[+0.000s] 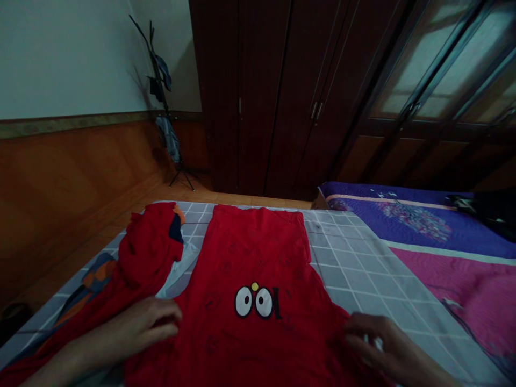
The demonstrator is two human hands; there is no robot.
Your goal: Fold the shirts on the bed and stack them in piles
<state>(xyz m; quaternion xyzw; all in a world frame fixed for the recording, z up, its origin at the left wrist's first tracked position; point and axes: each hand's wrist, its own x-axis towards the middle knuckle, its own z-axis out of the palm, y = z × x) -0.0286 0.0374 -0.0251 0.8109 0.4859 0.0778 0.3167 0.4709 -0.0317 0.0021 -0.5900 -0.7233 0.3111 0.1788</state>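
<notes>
A red long shirt point(258, 252) with two cartoon eyes and a yellow dot printed on it lies spread face up on the bed, its straight hem at the far side. At its left edge, the bent fingers of my left hand point(151, 322) pinch the fabric. My right hand point(381, 341) is closed on the opposite edge, where the cloth draws into folds. A small white patch shows among those right fingers; what it is I cannot make out. The shirt's near end runs out of view.
Beside my left arm lies a heap of red clothing point(151, 247) with orange and navy pieces. A grey checked sheet point(346, 247) covers the bed. Another bed with a purple and pink cover point(435, 258) adjoins at right. Beyond stand a dark wardrobe point(262, 97) and a coat stand point(157, 70).
</notes>
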